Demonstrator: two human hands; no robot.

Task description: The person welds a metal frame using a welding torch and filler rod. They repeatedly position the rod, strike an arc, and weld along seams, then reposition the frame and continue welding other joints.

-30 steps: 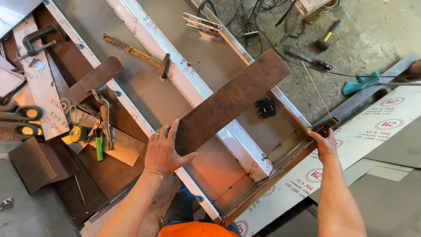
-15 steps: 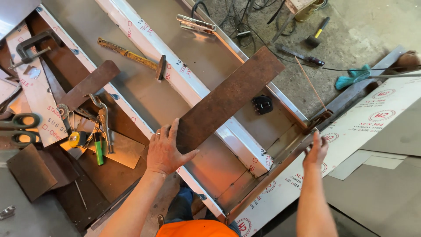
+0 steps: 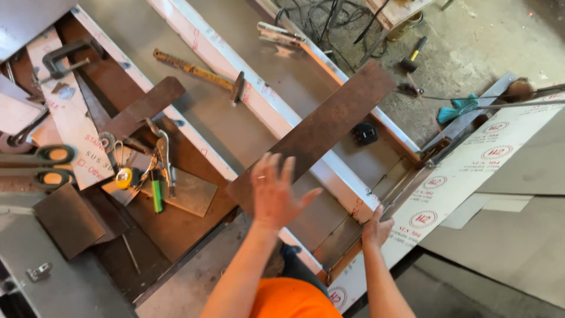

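My spread left hand (image 3: 273, 191) lies flat on the long rusty brown steel strip (image 3: 321, 129), gripping nothing.

The strip lies slantwise across the white-edged sheet-metal channel (image 3: 253, 97), and my palm presses on its near end. My right hand (image 3: 376, 229) rests on the edge of the film-covered steel panel (image 3: 453, 182), fingers curled over the rim; how tightly they close I cannot tell. In the channel sit one small black knob (image 3: 365, 133) and one hammer with a yellowish handle (image 3: 203, 73). To my left, one shorter rusty strip (image 3: 144, 107), one green marker (image 3: 156, 197) and one clamp (image 3: 65, 56) clutter the bench.
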